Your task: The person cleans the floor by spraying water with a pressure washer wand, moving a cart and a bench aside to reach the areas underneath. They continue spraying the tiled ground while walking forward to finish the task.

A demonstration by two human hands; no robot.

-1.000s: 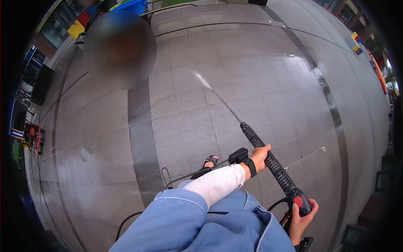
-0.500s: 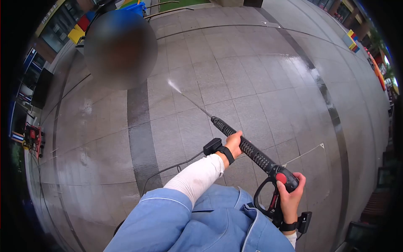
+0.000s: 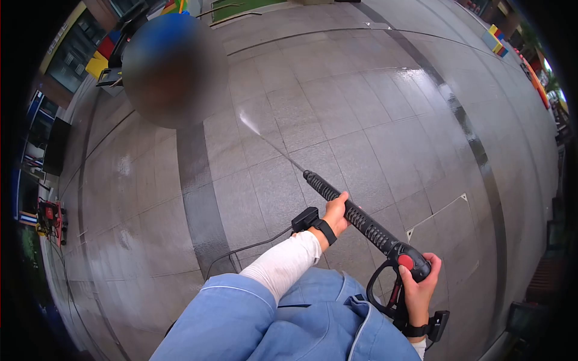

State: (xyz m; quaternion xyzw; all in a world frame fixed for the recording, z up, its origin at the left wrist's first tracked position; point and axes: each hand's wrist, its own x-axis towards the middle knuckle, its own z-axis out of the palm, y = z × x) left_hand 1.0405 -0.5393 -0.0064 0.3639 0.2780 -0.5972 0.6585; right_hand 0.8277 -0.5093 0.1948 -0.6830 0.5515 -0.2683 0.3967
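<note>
A black pressure washer gun (image 3: 374, 231) with a long thin lance lies diagonally across the view. My left hand (image 3: 336, 215) is wrapped round its ribbed barrel. My right hand (image 3: 419, 286) grips the rear end by the red round button, above the trigger guard; part of its fingers is hidden behind the handle. From the lance's tip a white water spray (image 3: 248, 122) fans out toward the wet paving (image 3: 289, 198). Both wrists wear black straps with small black boxes.
A blurred round patch (image 3: 174, 72) covers something at upper left. A red machine (image 3: 50, 218) stands at the left edge, with a hose or cable along the ground. Yellow and red seats (image 3: 97, 64) are at upper left. A marked rectangular panel (image 3: 442, 213) lies in the paving at right.
The view has shifted slightly, so the paving and surroundings sit a little differently. Both hands keep their hold on the gun, and the spray continues.
</note>
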